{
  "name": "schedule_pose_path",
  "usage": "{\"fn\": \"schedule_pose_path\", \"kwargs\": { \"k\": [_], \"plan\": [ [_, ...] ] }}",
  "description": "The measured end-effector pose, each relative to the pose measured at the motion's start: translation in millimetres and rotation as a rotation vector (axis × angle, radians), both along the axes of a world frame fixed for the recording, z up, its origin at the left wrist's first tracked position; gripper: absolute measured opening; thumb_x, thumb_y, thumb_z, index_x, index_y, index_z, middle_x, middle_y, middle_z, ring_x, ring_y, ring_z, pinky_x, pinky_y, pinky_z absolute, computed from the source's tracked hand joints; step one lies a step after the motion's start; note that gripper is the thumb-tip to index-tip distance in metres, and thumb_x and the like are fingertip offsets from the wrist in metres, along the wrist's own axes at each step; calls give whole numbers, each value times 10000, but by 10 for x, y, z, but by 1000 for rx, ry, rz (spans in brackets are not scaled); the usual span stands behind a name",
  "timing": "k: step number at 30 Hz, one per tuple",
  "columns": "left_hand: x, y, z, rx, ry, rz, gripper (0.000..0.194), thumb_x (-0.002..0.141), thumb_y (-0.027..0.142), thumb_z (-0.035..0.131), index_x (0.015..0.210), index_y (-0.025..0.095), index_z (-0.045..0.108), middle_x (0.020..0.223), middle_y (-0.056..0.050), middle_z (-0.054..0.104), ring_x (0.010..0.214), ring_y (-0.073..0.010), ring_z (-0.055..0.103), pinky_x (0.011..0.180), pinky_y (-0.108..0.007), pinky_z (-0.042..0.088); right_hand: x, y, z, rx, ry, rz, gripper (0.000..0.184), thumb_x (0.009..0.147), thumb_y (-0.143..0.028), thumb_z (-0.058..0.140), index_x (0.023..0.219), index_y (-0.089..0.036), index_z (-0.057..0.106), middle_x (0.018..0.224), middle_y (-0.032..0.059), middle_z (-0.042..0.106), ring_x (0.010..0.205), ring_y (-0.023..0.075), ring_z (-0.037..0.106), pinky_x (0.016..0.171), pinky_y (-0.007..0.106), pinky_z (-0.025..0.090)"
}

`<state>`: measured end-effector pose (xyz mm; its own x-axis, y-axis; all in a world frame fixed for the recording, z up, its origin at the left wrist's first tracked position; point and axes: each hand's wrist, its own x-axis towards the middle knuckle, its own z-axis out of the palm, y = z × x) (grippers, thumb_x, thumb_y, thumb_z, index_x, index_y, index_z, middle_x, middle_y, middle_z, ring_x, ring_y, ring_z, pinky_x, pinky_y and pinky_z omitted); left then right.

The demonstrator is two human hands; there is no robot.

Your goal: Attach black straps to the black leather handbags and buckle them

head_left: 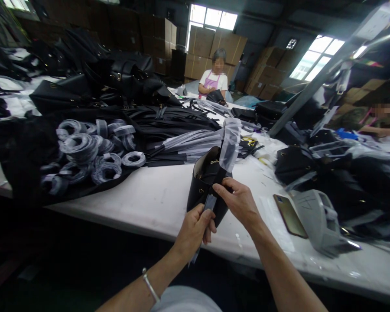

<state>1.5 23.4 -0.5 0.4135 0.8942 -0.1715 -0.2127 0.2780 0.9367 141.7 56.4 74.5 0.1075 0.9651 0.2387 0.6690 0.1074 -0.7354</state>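
Black bag — part-hidden by strap gripped in left hand, pinched in right hand; phone at bag's right.

You're in a factory-style workshop where bags are handled in quantity. The black bag in front of you is one of many: more lie in dark heaps around your long white bench, with bundled straps and clustered coils of strip. Beyond, you have a person in an apron at work, and stacked cardboard cartons near big paned windows.
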Motion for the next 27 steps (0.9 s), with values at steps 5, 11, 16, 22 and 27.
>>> {"fn": "schedule_pose_path", "kwargs": {
  "k": [5,11,16,22,27],
  "plan": [
    [21,32,-59,58,11,25,329,911,458,473,834,145,541,590,37,577,350,-38,407,345,-144,320,11,-31,38,-26,74,-7,270,807,-404,631,649,-187,615,608,-26,557,581,138,494,565,249,388],
    [-4,16,-49,54,95,49,327,881,471,519,822,153,562,545,59,532,353,-38,390,346,-134,277,339,-270,-62,23,286,-139,291,816,-435,635,967,-198,709,896,53,733,831,207,648,794,315,489],
    [-6,76,-118,35,165,117,405,794,571,570,801,166,578,510,73,514,322,-44,376,318,-137,264,1299,-729,-214,90,256,-554,363,783,-497,621,913,-169,707,814,47,721,768,212,661,749,329,511],
    [6,94,-164,24,209,173,455,692,620,641,734,171,577,464,68,511,303,-52,355,301,-155,271,2684,-1461,-150,101,101,-1100,325,766,-431,601,901,-148,684,872,108,716,957,314,608,822,378,437],
    [20,80,-104,33,280,231,441,690,608,634,762,175,592,462,65,517,313,-57,349,300,-157,264,3257,-1516,-264,-198,171,-1072,230,823,-361,664,740,-146,664,733,42,684,778,223,645,725,348,492]
  ]
}}
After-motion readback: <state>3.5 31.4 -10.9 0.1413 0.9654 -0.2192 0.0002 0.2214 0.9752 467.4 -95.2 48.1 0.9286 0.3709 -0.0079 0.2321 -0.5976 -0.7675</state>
